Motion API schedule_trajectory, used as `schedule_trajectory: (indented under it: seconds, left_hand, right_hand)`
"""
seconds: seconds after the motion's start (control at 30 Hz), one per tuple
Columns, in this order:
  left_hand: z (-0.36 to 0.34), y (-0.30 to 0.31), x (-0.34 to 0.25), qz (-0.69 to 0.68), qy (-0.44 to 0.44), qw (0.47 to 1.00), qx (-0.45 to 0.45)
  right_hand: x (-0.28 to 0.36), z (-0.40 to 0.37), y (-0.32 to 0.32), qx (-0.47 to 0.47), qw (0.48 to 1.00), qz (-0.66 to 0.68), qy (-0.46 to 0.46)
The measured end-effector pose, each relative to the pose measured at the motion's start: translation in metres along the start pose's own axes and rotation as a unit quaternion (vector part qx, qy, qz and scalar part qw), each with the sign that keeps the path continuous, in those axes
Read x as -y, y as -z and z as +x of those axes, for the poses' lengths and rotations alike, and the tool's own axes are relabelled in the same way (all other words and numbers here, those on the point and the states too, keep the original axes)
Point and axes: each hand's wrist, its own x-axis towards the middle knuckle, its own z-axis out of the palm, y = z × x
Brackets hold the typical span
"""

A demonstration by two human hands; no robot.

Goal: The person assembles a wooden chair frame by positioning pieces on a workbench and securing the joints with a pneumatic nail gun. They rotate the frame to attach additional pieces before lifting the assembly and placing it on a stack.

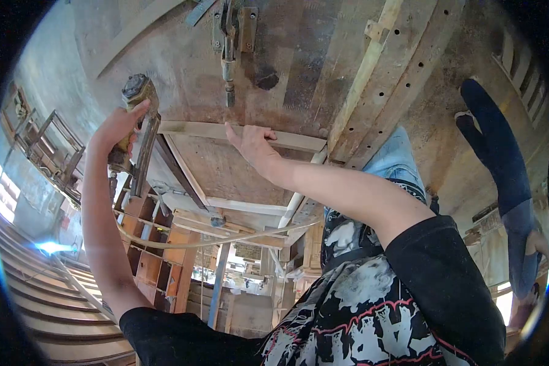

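My left hand (117, 129) is wrapped round the grip of a worn air nail gun (141, 91), held up at the left end of a wooden chair-like frame. My right hand (253, 145) lies over the slightly curved top rail (192, 129) of that frame. Its thumb is stretched out to the left and its fingers are curled on the wood. Side pieces and a lower crosspiece (247, 206) join the rail around a rectangular opening. Just beyond the rail, a toggle clamp (227, 67) is fixed to the worktop (183, 67), its plunger pointing at the rail.
A wooden strip (366, 73) and a drilled board (402, 79) run along the worktop on the right. Thin curved wood (131, 39) lies at upper left. A pale hose (213, 245) sags below the frame. Another person in dark clothing (500, 140) is at far right.
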Motion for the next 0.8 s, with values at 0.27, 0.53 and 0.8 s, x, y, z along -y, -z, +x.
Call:
schedule_trajectory:
  seconds: [0.27,0.53,0.8]
  left_hand:
    - [0.020,-0.003,0.000,0.046,-0.022,0.998,0.021]
    - [-0.005,-0.019,0.017,0.009,-0.031,0.999,-0.028]
    - [-0.159,-0.195,0.119,-0.350,-0.081,0.933,-0.009]
  right_hand:
    - [0.001,0.001,-0.001,0.007,1.000,-0.018,0.012]
    - [-0.004,-0.003,-0.001,-0.002,0.999,0.046,0.001]
    - [-0.011,0.011,-0.023,0.002,0.970,0.243,0.024]
